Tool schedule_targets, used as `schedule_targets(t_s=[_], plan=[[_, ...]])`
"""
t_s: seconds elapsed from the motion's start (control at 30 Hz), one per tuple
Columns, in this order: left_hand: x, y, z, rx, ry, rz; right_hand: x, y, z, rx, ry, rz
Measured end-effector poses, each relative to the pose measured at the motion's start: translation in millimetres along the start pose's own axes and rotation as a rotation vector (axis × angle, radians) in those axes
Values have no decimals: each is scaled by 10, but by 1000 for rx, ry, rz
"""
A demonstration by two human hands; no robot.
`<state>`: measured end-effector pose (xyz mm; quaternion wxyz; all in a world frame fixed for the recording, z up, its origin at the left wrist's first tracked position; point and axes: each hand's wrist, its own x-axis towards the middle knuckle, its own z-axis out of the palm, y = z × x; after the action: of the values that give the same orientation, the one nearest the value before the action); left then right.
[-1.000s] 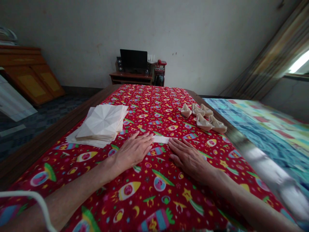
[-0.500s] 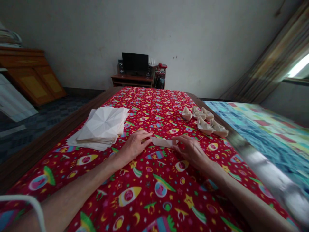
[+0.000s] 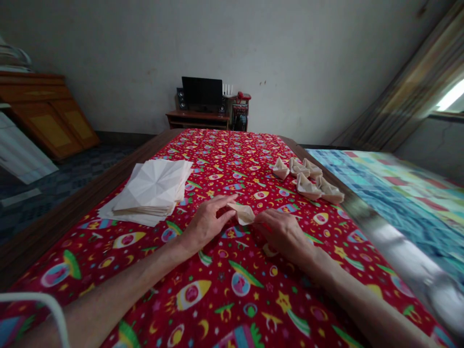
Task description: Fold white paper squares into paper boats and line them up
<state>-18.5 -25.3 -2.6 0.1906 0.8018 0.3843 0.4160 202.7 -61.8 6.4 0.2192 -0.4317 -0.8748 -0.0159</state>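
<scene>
Between my hands is a small piece of folded paper (image 3: 242, 214), pale cream, its middle spread into a shallow hollow. My left hand (image 3: 210, 217) pinches its left end between thumb and fingers. The right end is gripped by my right hand (image 3: 281, 229), whose curled fingers partly hide it. Left of my hands lies a stack of creased white paper sheets (image 3: 154, 186), fold lines radiating from the centre of the top one. On the right sit several folded paper boats (image 3: 308, 187) in two loose rows.
A red cloth (image 3: 232, 290) with rockets and stars covers the long table. Beyond its far end stand a monitor (image 3: 202, 92) and speakers on a desk. A bed (image 3: 384, 193) with a patchwork cover is on the right. A white cable (image 3: 50, 302) curves at lower left.
The folded paper has gone from a flat narrow strip to a wider, opened shape. My right hand has turned and its fingers have curled in more.
</scene>
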Motion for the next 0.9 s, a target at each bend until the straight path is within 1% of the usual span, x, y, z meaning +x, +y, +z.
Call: schedule_targets(t_s=[0.13, 0.23, 0.33, 0.43, 0.5, 0.57, 0.63, 0.73, 0.8, 0.9], plan=[[-41, 2, 52, -43, 1, -187, -5, -60, -19, -103, 68, 33], [-76, 66, 81, -45, -31, -258, -2, -121, -19, -130, 108, 9], [-79, 135, 81, -33, -46, -272, -7, -209, -30, -115, 121, -21], [-59, 157, 73, 49, -48, -281, -20, -296, -70, 52, 64, -9], [-51, 155, 76, 99, -57, -295, -15, -331, -99, 221, 48, 74], [-55, 157, 85, 102, -71, -278, 10, -337, -110, 336, 94, 191], [-66, 173, 96, 80, -79, -230, 52, -319, -93, 366, 133, 282], [-74, 212, 105, 47, -92, -173, 110, -270, -38, 369, 64, 345], [-72, 230, 107, 41, -99, -170, 128, -242, -6, 367, 28, 369], [-67, 224, 115, 10, -102, -206, 122, -224, 13, 354, 47, 392]])
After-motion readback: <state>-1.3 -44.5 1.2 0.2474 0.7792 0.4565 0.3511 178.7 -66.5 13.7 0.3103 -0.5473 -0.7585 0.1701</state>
